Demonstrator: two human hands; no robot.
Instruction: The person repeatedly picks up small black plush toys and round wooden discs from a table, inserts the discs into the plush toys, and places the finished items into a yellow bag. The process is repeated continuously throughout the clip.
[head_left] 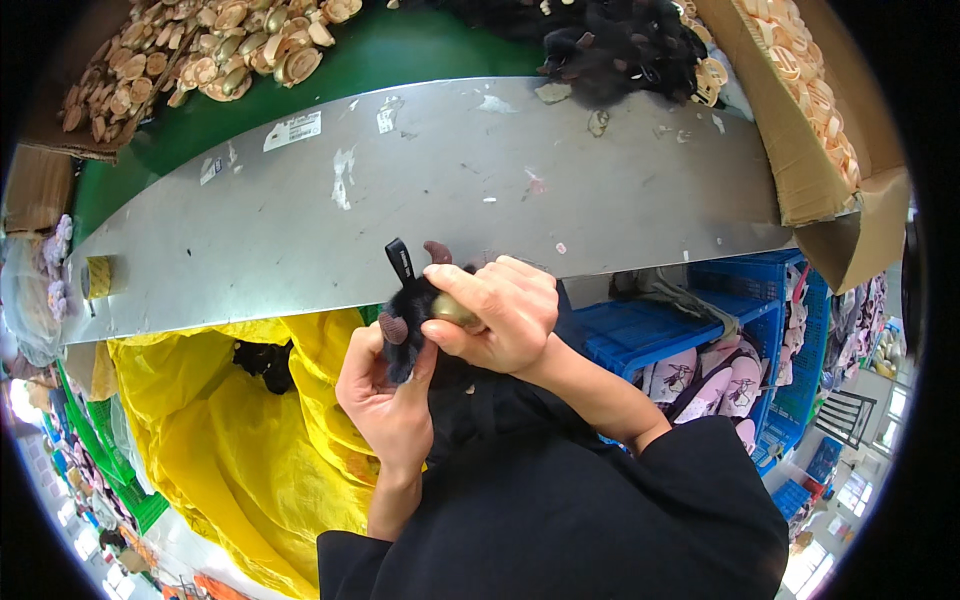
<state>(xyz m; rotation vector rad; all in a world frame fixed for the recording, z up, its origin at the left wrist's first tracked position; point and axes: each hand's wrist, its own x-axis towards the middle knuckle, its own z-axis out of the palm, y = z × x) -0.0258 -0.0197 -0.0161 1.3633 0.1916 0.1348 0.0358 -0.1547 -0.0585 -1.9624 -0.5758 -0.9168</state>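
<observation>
A small black plush piece (406, 302) with brown ears and a black ribbon loop is between my two hands, just off the metal table's near edge. My left hand (388, 412) grips its furry body from below, thumb and fingers pressed against the fur. From the other side my right hand (512, 318) closes around a smooth, rounded gold-coloured piece (453, 311), which is against the plush. Its thumb and index finger reach the fur at both sides of the gold piece. Where the two parts meet is mostly hidden by my fingers.
Beyond the metal table (560, 190) lies a green surface (420, 50) bearing beige and gold shells (230, 50) and black plush pieces (615, 55). A cardboard box (800, 180) stands right, a yellow bag (230, 430) hangs lower left, and blue crates (640, 335) sit right. A tape roll (97, 277) is far left.
</observation>
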